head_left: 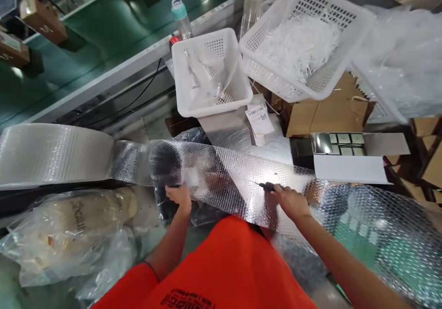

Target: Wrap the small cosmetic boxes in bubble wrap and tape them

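A long strip of bubble wrap (228, 171) stretches from a big roll (58, 154) at the left across the metal table to the lower right. At the strip's near edge, left of centre, my left hand (178, 196) is closed on the wrap, fingertips partly hidden. My right hand (290, 201) grips a dark, thin-tipped tool (266, 186) over the strip, its tip pointing left. What the tip touches is too small to tell.
Beyond the strip are a white basket (212, 108) with clear items, another basket (276, 76) of white shreds, labels (259, 119) and an open white box (350, 168). Bagged goods (79, 226) lie near left. A green conveyor (113, 28) runs behind, carrying cartons (43, 21).
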Motion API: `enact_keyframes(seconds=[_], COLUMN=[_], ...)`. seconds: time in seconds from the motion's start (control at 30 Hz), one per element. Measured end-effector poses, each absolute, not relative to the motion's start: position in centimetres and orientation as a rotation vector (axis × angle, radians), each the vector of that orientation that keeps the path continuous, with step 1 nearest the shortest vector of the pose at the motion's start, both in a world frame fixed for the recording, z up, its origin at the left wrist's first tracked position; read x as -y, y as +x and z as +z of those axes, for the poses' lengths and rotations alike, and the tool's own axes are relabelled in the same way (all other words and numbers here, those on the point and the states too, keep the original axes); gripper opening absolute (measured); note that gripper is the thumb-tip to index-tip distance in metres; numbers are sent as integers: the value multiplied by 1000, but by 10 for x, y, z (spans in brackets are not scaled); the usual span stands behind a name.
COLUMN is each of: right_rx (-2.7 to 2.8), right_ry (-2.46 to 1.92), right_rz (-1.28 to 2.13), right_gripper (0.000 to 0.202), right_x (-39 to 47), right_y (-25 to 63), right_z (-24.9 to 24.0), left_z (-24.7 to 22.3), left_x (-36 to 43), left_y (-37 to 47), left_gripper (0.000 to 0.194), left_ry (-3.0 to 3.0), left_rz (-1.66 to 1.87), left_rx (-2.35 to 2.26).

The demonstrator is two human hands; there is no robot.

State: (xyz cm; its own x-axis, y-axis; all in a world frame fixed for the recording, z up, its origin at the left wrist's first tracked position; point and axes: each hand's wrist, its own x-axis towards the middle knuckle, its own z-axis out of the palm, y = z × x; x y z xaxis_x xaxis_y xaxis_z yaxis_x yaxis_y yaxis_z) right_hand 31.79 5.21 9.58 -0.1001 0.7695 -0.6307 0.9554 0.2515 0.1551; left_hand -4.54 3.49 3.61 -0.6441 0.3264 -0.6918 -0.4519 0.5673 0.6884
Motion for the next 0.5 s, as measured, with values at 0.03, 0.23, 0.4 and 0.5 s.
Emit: enact_keyframes(seconds=[0.03, 0.23, 0.4, 0.5], right_rx=[-1922, -1923, -1920, -1914], right_ry=[1566, 1589, 1596, 1595], right_rz=[-392, -383, -383, -390], right_gripper=[39, 38, 38, 37], right_x=[-52, -50, -51, -52], right_y=[318, 318, 316, 316], right_z=[95, 94, 95, 96], left_z=[41, 54, 49, 44], left_x=[-41, -77, -70, -64], left_y=[-36, 30, 36, 28], left_gripper=[56, 37, 32, 40], left_ry=[143, 1522, 1950, 2125], left_rz=[1106, 305, 57, -119], left_rx=[-2059, -2178, -1863, -1567])
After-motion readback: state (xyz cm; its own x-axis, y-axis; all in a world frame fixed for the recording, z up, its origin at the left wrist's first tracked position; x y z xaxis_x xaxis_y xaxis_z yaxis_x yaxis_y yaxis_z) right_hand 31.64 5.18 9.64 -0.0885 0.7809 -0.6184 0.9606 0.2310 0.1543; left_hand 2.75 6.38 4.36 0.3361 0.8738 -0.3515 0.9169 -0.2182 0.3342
